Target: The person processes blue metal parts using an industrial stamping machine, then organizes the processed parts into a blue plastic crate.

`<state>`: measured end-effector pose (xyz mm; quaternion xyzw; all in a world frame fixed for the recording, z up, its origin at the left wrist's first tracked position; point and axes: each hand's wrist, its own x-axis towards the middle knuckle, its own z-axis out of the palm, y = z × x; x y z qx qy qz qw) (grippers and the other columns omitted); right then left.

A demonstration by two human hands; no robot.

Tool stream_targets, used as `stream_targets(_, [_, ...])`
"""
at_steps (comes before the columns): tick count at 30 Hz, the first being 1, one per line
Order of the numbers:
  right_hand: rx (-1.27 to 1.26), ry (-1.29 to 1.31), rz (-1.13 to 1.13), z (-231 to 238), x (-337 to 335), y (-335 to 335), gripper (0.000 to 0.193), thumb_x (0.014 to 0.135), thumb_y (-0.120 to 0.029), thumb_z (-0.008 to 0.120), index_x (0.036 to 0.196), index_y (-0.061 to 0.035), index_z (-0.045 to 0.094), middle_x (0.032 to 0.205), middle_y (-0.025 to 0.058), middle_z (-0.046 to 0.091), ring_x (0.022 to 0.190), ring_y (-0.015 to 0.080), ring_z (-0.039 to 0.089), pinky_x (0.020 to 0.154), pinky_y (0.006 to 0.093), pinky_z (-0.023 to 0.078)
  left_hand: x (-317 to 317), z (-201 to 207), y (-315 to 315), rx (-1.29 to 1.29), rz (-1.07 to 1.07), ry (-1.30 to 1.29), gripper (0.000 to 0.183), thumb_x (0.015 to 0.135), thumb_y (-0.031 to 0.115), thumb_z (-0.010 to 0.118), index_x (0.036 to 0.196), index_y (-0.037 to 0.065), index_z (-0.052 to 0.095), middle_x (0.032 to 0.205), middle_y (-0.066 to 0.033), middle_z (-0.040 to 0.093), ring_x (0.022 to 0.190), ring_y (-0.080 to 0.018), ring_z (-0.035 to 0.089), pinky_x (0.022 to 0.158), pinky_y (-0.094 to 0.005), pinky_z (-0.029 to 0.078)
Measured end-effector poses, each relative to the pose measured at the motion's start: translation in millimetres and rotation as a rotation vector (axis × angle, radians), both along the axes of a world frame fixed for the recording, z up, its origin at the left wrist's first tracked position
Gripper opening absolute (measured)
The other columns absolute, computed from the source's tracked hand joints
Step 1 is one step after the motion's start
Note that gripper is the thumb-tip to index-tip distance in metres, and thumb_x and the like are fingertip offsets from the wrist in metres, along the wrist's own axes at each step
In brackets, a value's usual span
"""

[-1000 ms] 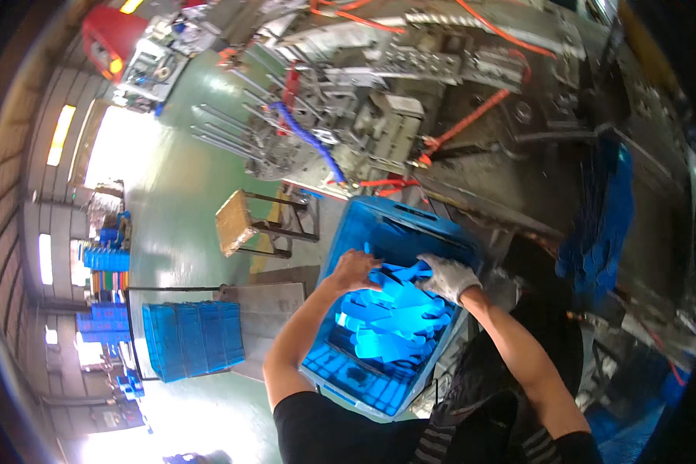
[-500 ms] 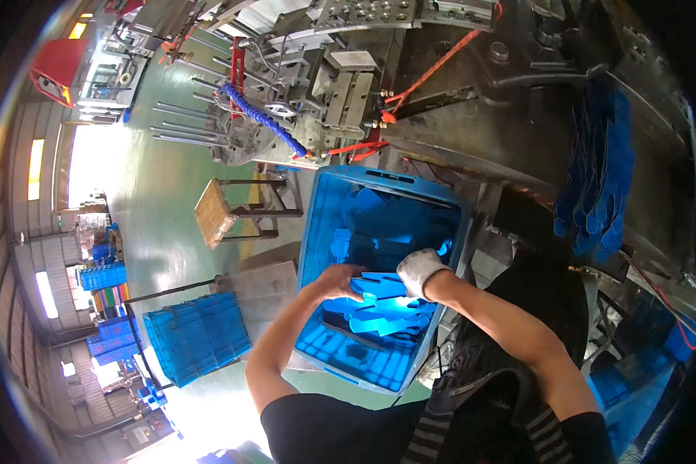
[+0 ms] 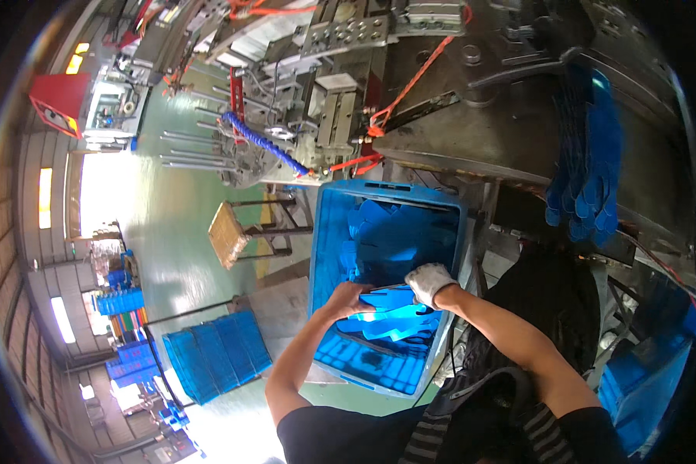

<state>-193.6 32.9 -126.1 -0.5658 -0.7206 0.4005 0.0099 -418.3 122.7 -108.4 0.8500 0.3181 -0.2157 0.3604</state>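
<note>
Head view: flat blue pieces point(image 3: 394, 327) overlap; crate point(image 3: 324, 240) is rectangular.

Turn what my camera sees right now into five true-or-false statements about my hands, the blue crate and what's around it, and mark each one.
1. The right hand wears a whitish glove. True.
2. The left hand wears a matching glove. False: it is bare.
3. Both hands are at the flat blue pieces in the blue plastic crate. True.
4. The four-sided stool stands to the right of the crate in the picture. False: it stands to the left.
5. Another batch of blue pieces is to the right of the crate in the picture. True.
</note>
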Motion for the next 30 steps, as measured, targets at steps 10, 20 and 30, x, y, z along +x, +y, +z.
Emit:
stream_targets(10, [0.367,0.083,-0.105,57.0,27.7,21.6,0.010,0.068,-0.016,0.060,0.074,-0.0075,0.061,0.073,0.0106,0.063,0.071,0.0268,0.063,0.060,0.0376,0.049,27.9,79.6,22.8,0.265,0.131,-0.089,0.035,0.065,0.031,0.070,0.093,0.010,0.061,0.078,-0.0096,0.063,0.074,-0.0306,0.060,0.064,-0.0386,0.047])
stream_targets(20, [0.514,-0.312,-0.048,-7.5,18.4,47.2,0.009,0.072,-0.014,0.051,0.079,-0.0106,0.056,0.073,0.0060,0.060,0.070,0.0201,0.059,0.060,0.0347,0.044,40.9,5.5,31.1,0.453,0.052,-0.175,0.047,0.062,0.018,0.071,0.104,0.009,0.053,0.098,-0.0092,0.058,0.084,-0.0303,0.057,0.069,-0.0378,0.047])
stream_targets(30, [0.498,0.190,-0.215,-13.5,21.6,31.8,0.015,0.068,-0.019,0.050,0.061,-0.0095,0.060,0.065,0.0147,0.059,0.061,0.0318,0.059,0.049,0.0420,0.046,33.8,-21.0,14.6,0.474,-0.059,-0.097,0.040,0.066,0.042,0.066,0.084,0.009,0.055,0.067,-0.0159,0.059,0.065,-0.0361,0.057,0.055,-0.0452,0.045])
